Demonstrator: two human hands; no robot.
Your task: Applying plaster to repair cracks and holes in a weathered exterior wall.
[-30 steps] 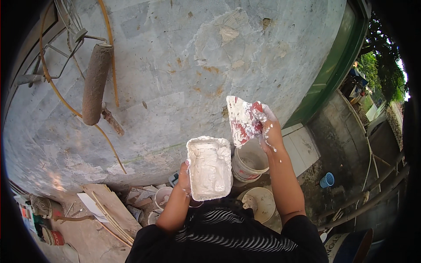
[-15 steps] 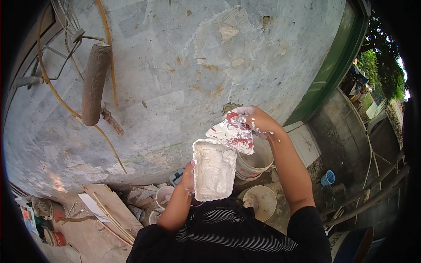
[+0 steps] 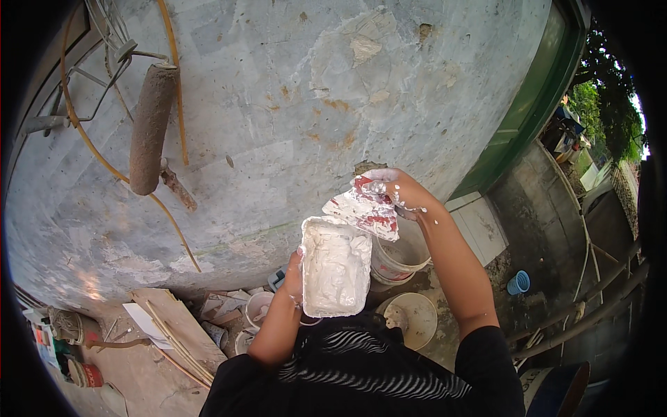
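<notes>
My left hand (image 3: 294, 278) grips the left side of a rectangular tray (image 3: 335, 271) full of creamy white paste, its rim thickly coated. My right hand (image 3: 401, 189), spattered with white, is closed on a red scraper (image 3: 358, 212) smeared with the same paste. The scraper lies tilted at the tray's far right rim, its lower edge overlapping that rim in the view; whether it touches cannot be told. Beyond them is a weathered grey wall (image 3: 264, 111), with a small broken patch partly behind my right hand.
A paint roller (image 3: 153, 128) and hoses hang at left. Below are white buckets (image 3: 410, 323), tile scraps, a leaning board (image 3: 180, 333) and a small blue cup (image 3: 518, 282). At right are a green door (image 3: 500, 125), poles (image 3: 583, 306) and a dark drum (image 3: 556, 389).
My right hand and scraper have come down and left from above the right bucket to the tray's rim, the blade turning flatter. The tray shifted right, then slightly back left and up.
</notes>
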